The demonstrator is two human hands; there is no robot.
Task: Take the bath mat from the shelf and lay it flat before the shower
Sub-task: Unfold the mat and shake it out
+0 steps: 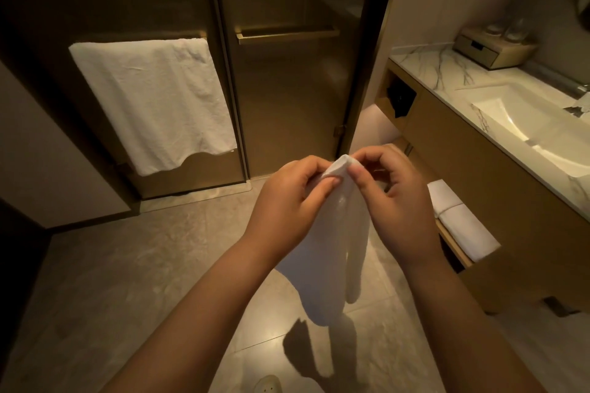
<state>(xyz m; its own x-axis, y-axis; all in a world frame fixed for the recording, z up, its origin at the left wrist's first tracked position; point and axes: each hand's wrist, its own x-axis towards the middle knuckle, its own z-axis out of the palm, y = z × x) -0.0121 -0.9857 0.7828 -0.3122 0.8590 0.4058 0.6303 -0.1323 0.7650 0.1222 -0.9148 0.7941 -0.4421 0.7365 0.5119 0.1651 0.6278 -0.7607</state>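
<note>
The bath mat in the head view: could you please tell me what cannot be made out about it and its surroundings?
- Bath mat: hangs bunched, so its full shape is hidden by its own folds; the left hand and right hand cover its top edge.
- Shower interior: obscured by the dim tinted glass door.
- Folded towels on the shelf: count unclear, partly under the vanity.

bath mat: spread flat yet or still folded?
Still folded: bath mat hangs doubled from both hands, left hand and right hand, above the floor.

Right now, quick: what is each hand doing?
Left hand: closed, pinching the top edge of the white bath mat.
Right hand: closed, pinching the same top edge beside it.
</note>
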